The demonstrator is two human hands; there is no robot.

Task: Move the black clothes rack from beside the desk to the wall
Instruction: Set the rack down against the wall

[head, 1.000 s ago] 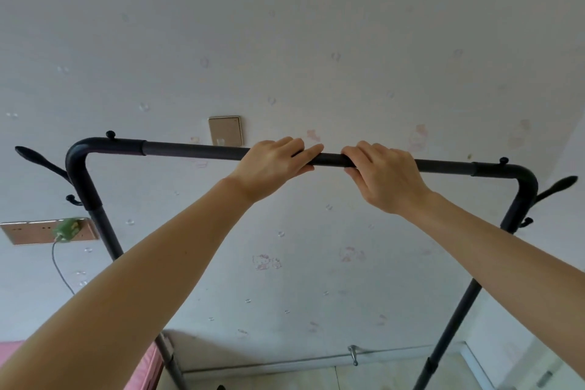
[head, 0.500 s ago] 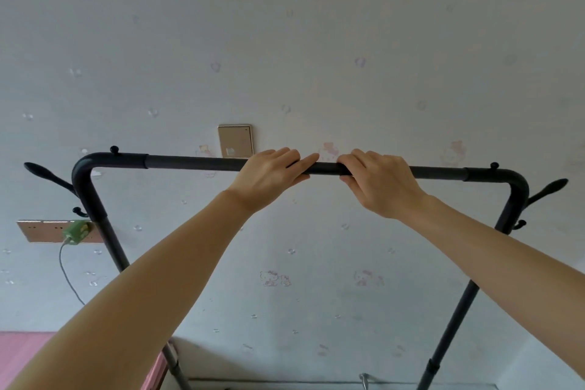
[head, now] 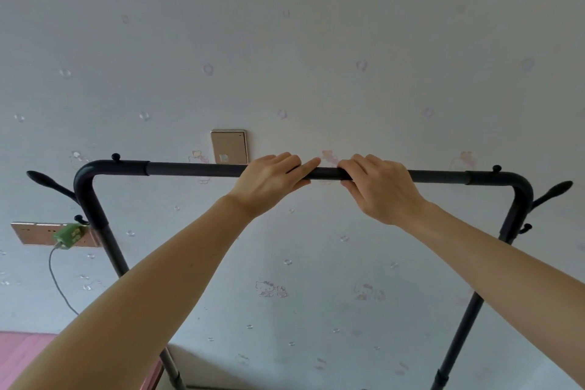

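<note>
While both hands (left hand (head: 269, 184), right hand (head: 380, 190)) grip it, black clothes rack (head: 196, 169) faces wall (head: 316, 41).

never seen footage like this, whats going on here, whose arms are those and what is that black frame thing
The picture comes from a camera worn on a person's head, so the two bare arms reaching forward are that person's own. The left hand and right hand both grip the top bar of a black metal clothes rack, close together near its middle. Nothing hangs on it. Behind it is a pale patterned wallpapered wall with a gold square wall switch and a green plug in a gold socket strip.
</note>
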